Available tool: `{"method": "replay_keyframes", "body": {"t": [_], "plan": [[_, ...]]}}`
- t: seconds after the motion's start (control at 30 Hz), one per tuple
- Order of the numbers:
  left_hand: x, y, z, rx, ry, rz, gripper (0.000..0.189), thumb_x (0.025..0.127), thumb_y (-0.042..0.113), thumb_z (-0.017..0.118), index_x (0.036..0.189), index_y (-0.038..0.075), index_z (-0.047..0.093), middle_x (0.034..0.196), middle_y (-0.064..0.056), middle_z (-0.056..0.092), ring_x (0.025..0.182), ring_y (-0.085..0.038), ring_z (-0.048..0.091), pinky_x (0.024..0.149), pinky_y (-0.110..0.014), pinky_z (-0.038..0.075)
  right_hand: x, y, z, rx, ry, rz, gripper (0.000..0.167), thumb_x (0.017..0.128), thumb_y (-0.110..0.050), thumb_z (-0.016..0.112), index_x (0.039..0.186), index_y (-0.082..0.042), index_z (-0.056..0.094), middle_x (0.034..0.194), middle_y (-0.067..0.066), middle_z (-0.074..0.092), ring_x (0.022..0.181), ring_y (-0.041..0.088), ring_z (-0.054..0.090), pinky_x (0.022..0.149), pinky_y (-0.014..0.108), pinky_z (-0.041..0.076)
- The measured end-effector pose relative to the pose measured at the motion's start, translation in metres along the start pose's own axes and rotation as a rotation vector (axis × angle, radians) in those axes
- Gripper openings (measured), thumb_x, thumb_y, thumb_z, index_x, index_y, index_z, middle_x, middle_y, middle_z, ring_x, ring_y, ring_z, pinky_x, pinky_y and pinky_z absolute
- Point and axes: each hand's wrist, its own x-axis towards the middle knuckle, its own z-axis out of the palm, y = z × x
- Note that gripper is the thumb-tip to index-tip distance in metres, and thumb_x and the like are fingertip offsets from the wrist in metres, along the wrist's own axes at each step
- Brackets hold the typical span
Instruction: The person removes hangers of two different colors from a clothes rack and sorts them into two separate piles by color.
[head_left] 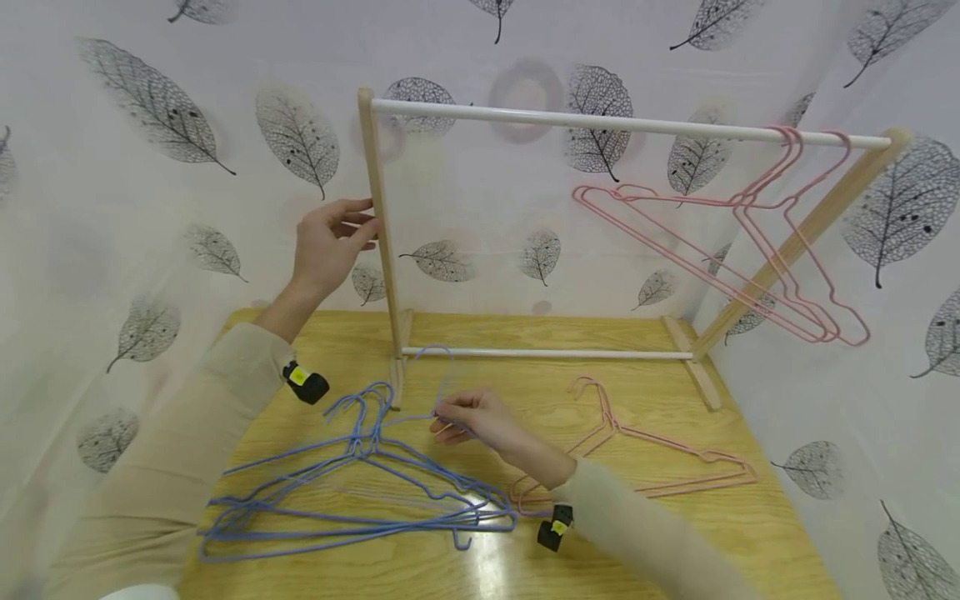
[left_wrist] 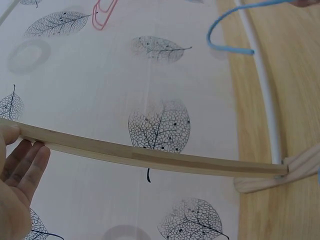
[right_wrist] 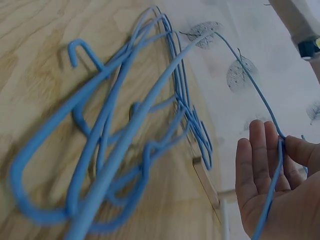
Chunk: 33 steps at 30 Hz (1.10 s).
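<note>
My left hand (head_left: 330, 242) grips the left wooden post (head_left: 388, 287) of a clothes rack, thumb on one side and fingers on the other. Low over the table, my right hand (head_left: 487, 423) pinches a blue clothes hanger (right_wrist: 134, 129) at its neck, just under the hook. That hanger is tilted, and motion blurs it in the head view. Left of the right hand, several blue hangers (head_left: 405, 527) lie overlapped in a pile. Pink hangers (head_left: 738, 202) hang by their hooks near the right end of the white top rail (head_left: 525, 114).
Right of my right hand, a pink hanger (head_left: 660, 440) lies on the wooden table (head_left: 600, 567), partly behind the forearm. A white lower bar (head_left: 540, 354) joins the rack's feet. Leaf-patterned sheeting (head_left: 480, 50) closes off the back and sides. Something white (head_left: 140, 592) shows at the bottom left.
</note>
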Motion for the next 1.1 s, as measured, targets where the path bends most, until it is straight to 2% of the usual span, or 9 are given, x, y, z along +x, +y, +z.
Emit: {"method": "replay_keyframes", "body": {"t": [0.17, 0.37, 0.5, 0.63, 0.7, 0.77, 0.93, 1.0, 1.1], "plan": [[0.0, 0.0, 0.001, 0.004, -0.002, -0.001, 0.032, 0.101, 0.01, 0.071, 0.131, -0.001, 0.071, 0.114, -0.024, 0.075, 0.079, 0.007, 0.072, 0.079, -0.013, 0.067, 0.019, 0.006, 0.027, 0.042, -0.014, 0.032, 0.036, 0.105, -0.016, 0.064, 0.126, 0.013, 0.067, 0.091, 0.002, 0.081, 0.077, 0.007, 0.078, 0.09, 0.04, 0.072], [0.002, 0.0, 0.001, -0.006, 0.013, -0.001, 0.031, 0.101, 0.009, 0.072, 0.129, -0.003, 0.072, 0.108, -0.014, 0.078, 0.077, 0.008, 0.072, 0.078, -0.012, 0.067, 0.033, 0.013, 0.055, 0.056, -0.031, 0.041, 0.035, 0.104, -0.013, 0.066, 0.124, 0.015, 0.068, 0.1, 0.019, 0.081, 0.074, 0.007, 0.076, 0.082, 0.034, 0.073], [0.001, 0.0, 0.001, -0.012, 0.013, 0.0, 0.031, 0.101, 0.008, 0.072, 0.129, -0.003, 0.071, 0.106, -0.01, 0.078, 0.078, 0.007, 0.072, 0.078, -0.013, 0.068, 0.04, 0.023, 0.064, 0.066, -0.037, 0.052, 0.033, 0.103, -0.012, 0.067, 0.122, 0.015, 0.068, 0.103, 0.025, 0.08, 0.07, 0.006, 0.075, 0.076, 0.03, 0.072], [0.001, -0.001, 0.001, -0.023, 0.013, 0.0, 0.031, 0.1, 0.008, 0.072, 0.129, -0.004, 0.072, 0.103, -0.004, 0.078, 0.078, 0.007, 0.073, 0.078, -0.013, 0.068, 0.044, 0.031, 0.068, 0.066, -0.035, 0.054, 0.028, 0.102, -0.009, 0.069, 0.114, 0.016, 0.07, 0.102, 0.028, 0.079, 0.065, 0.008, 0.074, 0.071, 0.027, 0.072], [0.0, -0.001, 0.001, -0.024, 0.013, 0.002, 0.031, 0.1, 0.008, 0.072, 0.129, -0.004, 0.072, 0.101, 0.0, 0.078, 0.078, 0.007, 0.073, 0.078, -0.013, 0.067, 0.045, 0.033, 0.068, 0.029, -0.026, 0.031, 0.024, 0.101, -0.008, 0.07, 0.109, 0.015, 0.073, 0.099, 0.029, 0.078, 0.065, 0.01, 0.074, 0.07, 0.028, 0.072], [0.0, -0.001, 0.0, -0.025, 0.013, 0.002, 0.031, 0.1, 0.008, 0.072, 0.129, -0.004, 0.072, 0.1, 0.003, 0.077, 0.079, 0.007, 0.073, 0.078, -0.013, 0.067, 0.045, 0.032, 0.068, -0.067, -0.015, -0.02, 0.021, 0.099, -0.008, 0.071, 0.105, 0.012, 0.076, 0.096, 0.029, 0.078, 0.065, 0.013, 0.075, 0.067, 0.027, 0.071], [0.001, 0.0, 0.001, -0.03, 0.012, 0.0, 0.03, 0.1, 0.008, 0.072, 0.128, -0.004, 0.072, 0.1, 0.003, 0.077, 0.079, 0.007, 0.073, 0.078, -0.013, 0.067, 0.043, 0.024, 0.064, -0.422, 0.068, -0.146, 0.019, 0.099, -0.017, 0.074, 0.102, -0.002, 0.084, 0.091, 0.016, 0.082, 0.065, 0.011, 0.073, 0.055, 0.015, 0.061], [0.001, 0.0, 0.001, -0.036, 0.011, -0.001, 0.03, 0.1, 0.008, 0.072, 0.128, -0.004, 0.072, 0.099, 0.003, 0.077, 0.079, 0.006, 0.073, 0.078, -0.013, 0.067, 0.04, 0.019, 0.059, -0.46, 0.081, -0.159, 0.02, 0.101, -0.019, 0.073, 0.104, -0.003, 0.084, 0.093, 0.014, 0.083, 0.07, 0.016, 0.076, 0.057, 0.013, 0.061], [0.001, 0.0, 0.001, -0.045, 0.011, 0.004, 0.03, 0.1, 0.007, 0.072, 0.127, -0.005, 0.072, 0.096, 0.007, 0.076, 0.078, 0.006, 0.073, 0.078, -0.013, 0.068, 0.035, 0.01, 0.048, -0.385, 0.048, -0.154, 0.025, 0.103, -0.017, 0.07, 0.109, 0.005, 0.08, 0.097, 0.021, 0.081, 0.081, 0.03, 0.081, 0.067, 0.022, 0.069]]}}
